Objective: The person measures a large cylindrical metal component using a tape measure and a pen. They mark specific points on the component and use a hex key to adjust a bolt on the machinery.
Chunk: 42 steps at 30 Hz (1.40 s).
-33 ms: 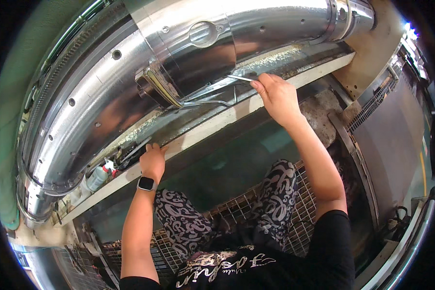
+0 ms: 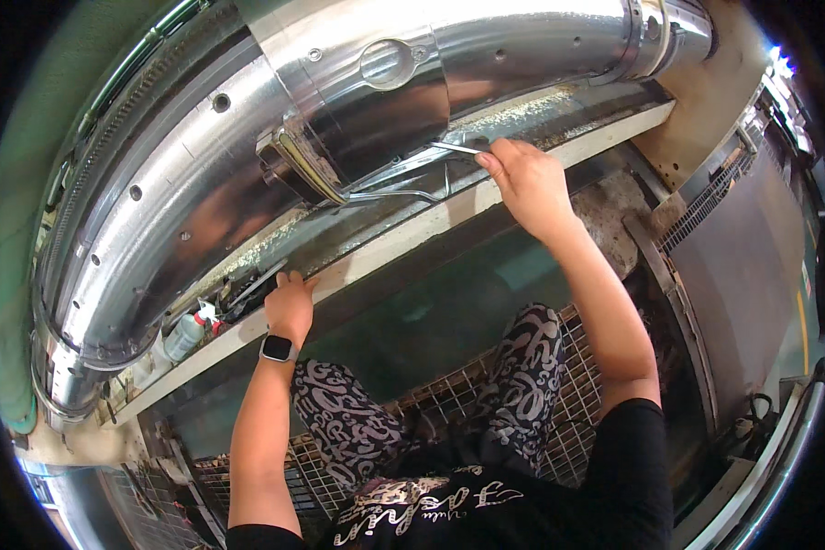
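Note:
My right hand (image 2: 532, 188) is closed, thumb and fingers pinching a thin shiny metal rod (image 2: 458, 148). The rod's far end meets the lower edge of a large polished metal cylinder (image 2: 394, 128); its exact contact is too small to tell. Resting on the pale beam (image 2: 412, 222) along the front of the ledge, my left hand (image 2: 290, 304) has its fingers apart, their tips partly hidden over the edge. Between the two hands, a bent metal bar (image 2: 394, 195) lies below the cylinder, beside a block-like clamp (image 2: 298, 170) attached to it.
A spray bottle (image 2: 185, 336) with a red and white head stands on the ledge, left of my left hand. Dark slender tools (image 2: 252, 291) lie between them. Beneath me is a metal grating (image 2: 449, 392). A grey panel (image 2: 738, 284) stands at the right.

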Tool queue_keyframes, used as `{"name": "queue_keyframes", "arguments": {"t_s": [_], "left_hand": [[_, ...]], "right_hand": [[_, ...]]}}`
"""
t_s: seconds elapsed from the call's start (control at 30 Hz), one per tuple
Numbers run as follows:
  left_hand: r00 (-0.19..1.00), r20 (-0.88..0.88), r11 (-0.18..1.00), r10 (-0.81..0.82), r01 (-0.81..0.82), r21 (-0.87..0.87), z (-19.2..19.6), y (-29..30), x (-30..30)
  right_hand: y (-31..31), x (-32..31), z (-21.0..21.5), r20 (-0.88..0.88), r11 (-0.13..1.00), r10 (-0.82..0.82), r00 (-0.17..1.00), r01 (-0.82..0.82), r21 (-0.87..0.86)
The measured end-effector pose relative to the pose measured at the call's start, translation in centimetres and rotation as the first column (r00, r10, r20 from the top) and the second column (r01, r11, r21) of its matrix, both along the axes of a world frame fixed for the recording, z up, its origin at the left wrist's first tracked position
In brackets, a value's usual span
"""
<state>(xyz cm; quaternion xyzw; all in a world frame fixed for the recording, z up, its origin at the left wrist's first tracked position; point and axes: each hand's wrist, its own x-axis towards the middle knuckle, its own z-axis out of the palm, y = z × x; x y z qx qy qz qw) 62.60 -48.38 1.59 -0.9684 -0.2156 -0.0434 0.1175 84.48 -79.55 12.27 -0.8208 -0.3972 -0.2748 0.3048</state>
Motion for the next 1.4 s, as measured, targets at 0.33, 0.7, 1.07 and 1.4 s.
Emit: {"name": "queue_keyframes", "arguments": {"t_s": [0.33,0.7,1.07,1.4], "left_hand": [[0.999,0.036,0.996,-0.008,0.005,0.084,-0.7,0.1,-0.3],[0.990,0.110,0.992,-0.083,0.072,0.104,-1.2,0.4,0.0],[0.978,0.209,0.994,-0.009,0.032,-0.105,-1.1,0.8,0.9],[0.967,0.256,0.978,0.005,0.049,-0.205,-2.2,1.5,0.4]], "right_hand": [[-0.8,2.7,2.2,0.028,0.953,0.114,0.993,-0.101,-0.287],[0.8,1.1,0.1,0.233,0.980,-0.145,0.962,0.172,-0.100],[2.7,0.7,-2.4,0.054,0.966,-0.257,0.965,0.256,0.022],[3.5,0.6,-2.4,-0.052,0.994,-0.110,0.993,0.110,0.004]]}}
